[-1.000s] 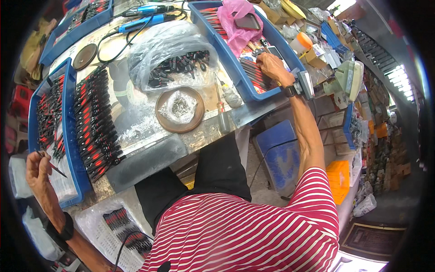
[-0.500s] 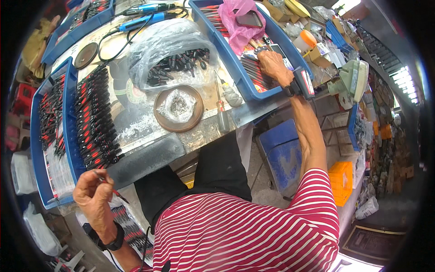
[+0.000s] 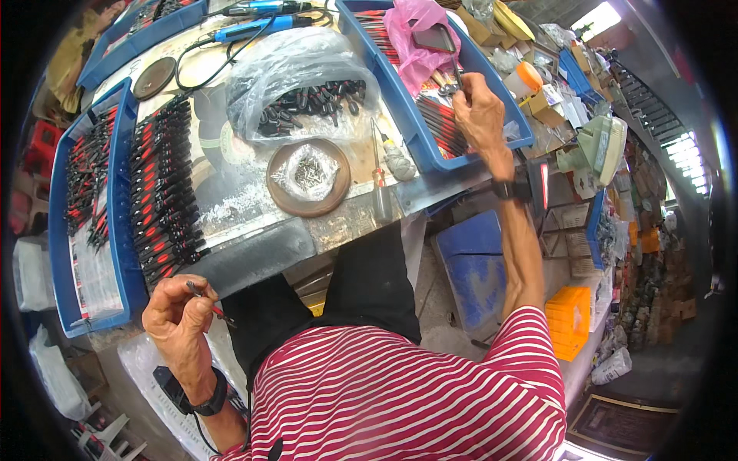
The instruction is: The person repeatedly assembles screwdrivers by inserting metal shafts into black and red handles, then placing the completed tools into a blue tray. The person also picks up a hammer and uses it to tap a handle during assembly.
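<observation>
My left hand point(image 3: 178, 313), at the table's near left corner, pinches a slim red-and-black pen-shaped tool point(image 3: 221, 313). Over the right blue tray point(image 3: 438, 163), my right hand point(image 3: 482, 115) is closed at the fingertips around a thin dark piece with shiny metal by it; its kind is unclear. Long red-and-black pieces point(image 3: 442, 127) lie in that tray beside a pink plastic bag point(image 3: 407, 38) with a dark rectangular object on it. A dense row of similar red-and-black tools point(image 3: 161, 184) lies on the table near my left hand.
Mid-table, a clear plastic bag point(image 3: 284, 65) holds black parts. Before it, a round wooden dish point(image 3: 277, 192) holds small metal pieces; a screwdriver point(image 3: 380, 196) lies to its right. Another blue tray point(image 3: 123, 223) stands left, and blue powered drivers point(image 3: 261, 29) lie at the back.
My right hand has risen slightly from the tray's contents, and a thin dark piece now shows at its fingertips. My left hand has shifted a little right, still holding the pen-shaped tool.
</observation>
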### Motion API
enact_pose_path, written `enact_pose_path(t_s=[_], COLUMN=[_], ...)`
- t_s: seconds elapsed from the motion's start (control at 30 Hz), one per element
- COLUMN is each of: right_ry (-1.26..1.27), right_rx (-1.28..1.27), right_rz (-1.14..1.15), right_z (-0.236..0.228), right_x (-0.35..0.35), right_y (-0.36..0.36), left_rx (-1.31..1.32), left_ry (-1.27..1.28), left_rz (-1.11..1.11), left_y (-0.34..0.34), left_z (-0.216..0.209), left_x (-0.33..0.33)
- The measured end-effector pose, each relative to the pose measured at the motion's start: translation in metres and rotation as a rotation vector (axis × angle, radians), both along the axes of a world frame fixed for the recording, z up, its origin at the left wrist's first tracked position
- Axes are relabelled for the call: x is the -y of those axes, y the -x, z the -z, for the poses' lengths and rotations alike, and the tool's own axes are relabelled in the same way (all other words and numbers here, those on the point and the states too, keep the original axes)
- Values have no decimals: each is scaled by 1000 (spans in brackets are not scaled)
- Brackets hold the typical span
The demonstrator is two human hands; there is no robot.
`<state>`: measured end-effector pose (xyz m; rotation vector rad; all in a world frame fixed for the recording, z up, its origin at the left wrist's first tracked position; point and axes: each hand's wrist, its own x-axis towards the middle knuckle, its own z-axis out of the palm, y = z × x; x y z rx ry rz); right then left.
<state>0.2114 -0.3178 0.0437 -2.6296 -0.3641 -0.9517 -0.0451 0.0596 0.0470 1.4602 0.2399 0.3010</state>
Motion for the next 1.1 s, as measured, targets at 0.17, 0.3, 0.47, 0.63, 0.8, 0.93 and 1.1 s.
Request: enact_pose_path(t_s=[0.17, 0.3, 0.47, 0.63, 0.8, 0.93, 1.1], right_ry=[-595, -773, -1054, -1067, -987, -884, -863], right_rx=[-359, -727, -1301, -1252, -1050, -986, -962], right_rz=[-472, -795, -939, -901, -744, -764, -594], right_z=[-20, -22, -11, 0, 7, 21, 29], right_x=[-60, -102, -128, -150, -167, -184, -197], right_y=[104, 163, 186, 202, 205, 194, 203], left_rx=[37, 46, -11, -22, -128, -143, -189], left_ry=[36, 113, 19, -59, 227, 298, 509], left_rz=[97, 147, 181, 203, 177, 109, 122], left_y=[-5, -8, -7, -11, -10, -15, -16], left_z=[2, 2, -3, 3, 14, 25, 39], left_x=[17, 31, 43, 45, 45, 39, 32])
